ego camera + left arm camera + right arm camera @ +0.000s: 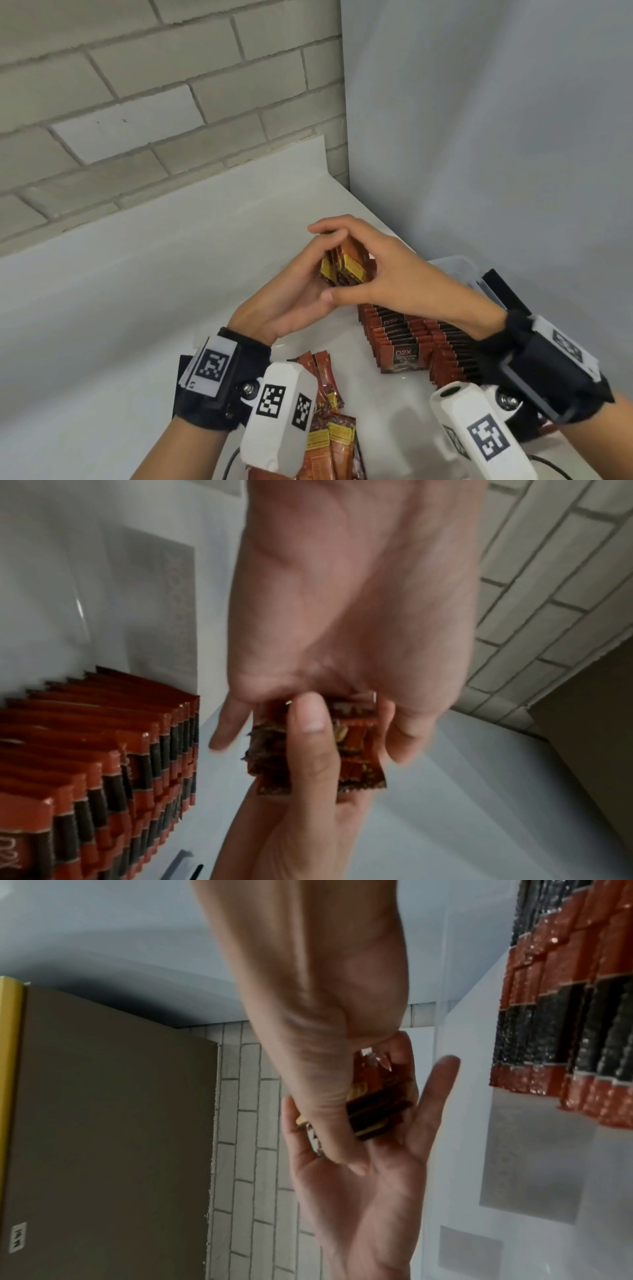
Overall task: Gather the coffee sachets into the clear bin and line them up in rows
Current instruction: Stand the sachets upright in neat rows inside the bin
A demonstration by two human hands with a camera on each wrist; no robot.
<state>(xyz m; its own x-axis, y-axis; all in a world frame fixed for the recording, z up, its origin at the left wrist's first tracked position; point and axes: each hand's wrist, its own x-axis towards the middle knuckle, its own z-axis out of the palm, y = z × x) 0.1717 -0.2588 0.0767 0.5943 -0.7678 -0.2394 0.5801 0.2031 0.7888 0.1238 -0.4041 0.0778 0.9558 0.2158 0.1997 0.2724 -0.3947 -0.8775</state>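
Note:
A small stack of red and brown coffee sachets [346, 269] is held above the white table between both hands. My left hand [301, 284] cups it from below and the left, fingers curled round its far end. My right hand [383, 270] grips it from the right, and its thumb [308, 739] presses on the stack [356, 753]. The clear bin [459, 267] stands to the right under my right forearm. It holds upright rows of sachets [407, 339], also seen in the left wrist view as rows of sachets [103, 750]. The right wrist view shows the stack [377, 1104] lying on my left palm.
Several loose sachets [329, 435] lie on the table [137, 308] near its front edge, between my wrists. A brick wall [137, 102] runs behind the table and a plain grey wall [479, 137] closes the right side. A black object [496, 284] sits behind the bin.

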